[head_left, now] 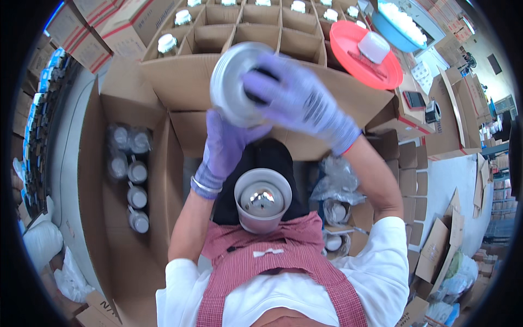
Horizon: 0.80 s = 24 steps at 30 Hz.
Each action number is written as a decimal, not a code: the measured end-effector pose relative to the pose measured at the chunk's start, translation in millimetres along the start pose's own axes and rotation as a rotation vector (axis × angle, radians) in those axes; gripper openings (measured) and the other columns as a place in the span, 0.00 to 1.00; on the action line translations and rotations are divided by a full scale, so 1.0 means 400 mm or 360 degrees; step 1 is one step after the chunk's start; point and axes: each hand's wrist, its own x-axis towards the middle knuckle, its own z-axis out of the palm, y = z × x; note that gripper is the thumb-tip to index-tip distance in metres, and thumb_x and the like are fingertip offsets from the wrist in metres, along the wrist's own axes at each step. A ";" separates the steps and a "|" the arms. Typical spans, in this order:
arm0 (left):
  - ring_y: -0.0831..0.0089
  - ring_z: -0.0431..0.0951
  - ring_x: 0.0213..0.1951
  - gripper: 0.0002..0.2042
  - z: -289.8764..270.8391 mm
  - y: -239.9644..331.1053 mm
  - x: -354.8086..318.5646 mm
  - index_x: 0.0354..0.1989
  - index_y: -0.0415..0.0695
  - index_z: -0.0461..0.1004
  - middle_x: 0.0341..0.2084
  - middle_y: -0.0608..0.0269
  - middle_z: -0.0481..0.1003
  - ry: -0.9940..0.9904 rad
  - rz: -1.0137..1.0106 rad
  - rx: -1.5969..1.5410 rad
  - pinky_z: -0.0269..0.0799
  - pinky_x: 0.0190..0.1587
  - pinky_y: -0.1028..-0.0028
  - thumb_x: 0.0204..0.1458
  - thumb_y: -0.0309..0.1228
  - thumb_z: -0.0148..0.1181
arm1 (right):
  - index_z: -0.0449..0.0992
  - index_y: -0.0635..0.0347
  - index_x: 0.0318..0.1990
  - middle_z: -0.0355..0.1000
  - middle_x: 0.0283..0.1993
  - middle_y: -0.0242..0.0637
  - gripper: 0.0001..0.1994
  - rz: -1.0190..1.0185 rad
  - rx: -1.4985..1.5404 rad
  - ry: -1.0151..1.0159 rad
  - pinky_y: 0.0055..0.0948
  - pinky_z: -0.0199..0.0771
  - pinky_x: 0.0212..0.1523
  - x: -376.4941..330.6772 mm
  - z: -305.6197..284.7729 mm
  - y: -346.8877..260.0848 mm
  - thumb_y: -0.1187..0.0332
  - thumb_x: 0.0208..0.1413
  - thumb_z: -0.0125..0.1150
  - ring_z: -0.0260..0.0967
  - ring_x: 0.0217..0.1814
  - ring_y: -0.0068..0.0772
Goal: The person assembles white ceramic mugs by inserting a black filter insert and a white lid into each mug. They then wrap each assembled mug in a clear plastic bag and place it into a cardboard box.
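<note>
My left hand (222, 144), in a purple glove, supports a round light-grey container (231, 82) from below, its fingers partly hidden behind it. My right hand (302, 103), gloved the same way, curls over the face of that container. Something dark (262, 82) shows under its fingers; blur hides whether it is a cloth or a part of the container. On my lap, between my knees and my red checked apron (272, 253), stands another light-grey round container (261, 220), open at the top with a shiny, mirror-like inside.
Ahead stands a divided carton (212, 62) with several white-capped items. A red basin (389, 76) on its right holds a white piece; a blue basin (385, 27) lies beyond. The left carton (125, 259) holds several grey mugs (137, 196). Plastic bags (335, 177) lie right of my lap.
</note>
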 end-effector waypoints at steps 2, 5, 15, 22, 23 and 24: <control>0.62 0.66 0.65 0.41 0.046 0.019 0.002 0.71 0.46 0.55 0.65 0.56 0.64 -0.0144 0.0168 0.0291 0.63 0.66 0.60 0.60 0.67 0.41 | 0.70 0.56 0.55 0.69 0.49 0.46 0.22 0.0387 0.0187 0.0191 0.41 0.75 0.48 -0.060 0.041 -0.079 0.66 0.52 0.66 0.72 0.48 0.49; 0.52 0.67 0.62 0.33 0.075 -0.006 0.027 0.61 0.50 0.73 0.62 0.54 0.67 -0.0305 0.1323 0.1932 0.61 0.64 0.55 0.49 0.57 0.64 | 0.65 0.55 0.62 0.68 0.57 0.43 0.25 0.0930 0.1070 0.0236 0.37 0.74 0.55 -0.211 0.109 -0.090 0.67 0.58 0.63 0.71 0.55 0.39; 0.66 0.73 0.57 0.29 -0.003 0.021 -0.079 0.66 0.40 0.63 0.60 0.56 0.69 -0.0093 -0.0072 0.0794 0.66 0.62 0.66 0.68 0.52 0.41 | 0.69 0.54 0.62 0.65 0.58 0.47 0.26 0.1057 0.0752 0.0341 0.31 0.74 0.39 -0.233 0.060 -0.171 0.59 0.57 0.64 0.74 0.38 0.34; 0.57 0.65 0.64 0.31 0.113 0.017 -0.132 0.68 0.42 0.62 0.66 0.52 0.62 -0.0066 -0.0008 0.0548 0.60 0.66 0.60 0.62 0.50 0.44 | 0.69 0.50 0.61 0.69 0.54 0.52 0.26 0.1018 0.0423 0.0020 0.44 0.76 0.38 -0.203 0.091 -0.177 0.60 0.53 0.65 0.75 0.39 0.56; 0.54 0.64 0.65 0.31 0.107 -0.004 -0.117 0.66 0.41 0.64 0.67 0.51 0.61 -0.0128 0.0507 0.1231 0.58 0.66 0.60 0.58 0.45 0.53 | 0.68 0.53 0.61 0.71 0.53 0.51 0.27 0.1104 0.0576 0.0056 0.43 0.76 0.41 -0.204 0.093 -0.181 0.63 0.53 0.66 0.75 0.43 0.56; 0.51 0.62 0.65 0.31 0.102 -0.017 -0.108 0.65 0.39 0.67 0.67 0.50 0.60 -0.0183 0.1023 0.1907 0.57 0.67 0.60 0.53 0.40 0.61 | 0.66 0.56 0.61 0.72 0.52 0.50 0.27 0.1208 0.0738 0.0092 0.42 0.77 0.45 -0.208 0.096 -0.194 0.66 0.54 0.66 0.75 0.46 0.56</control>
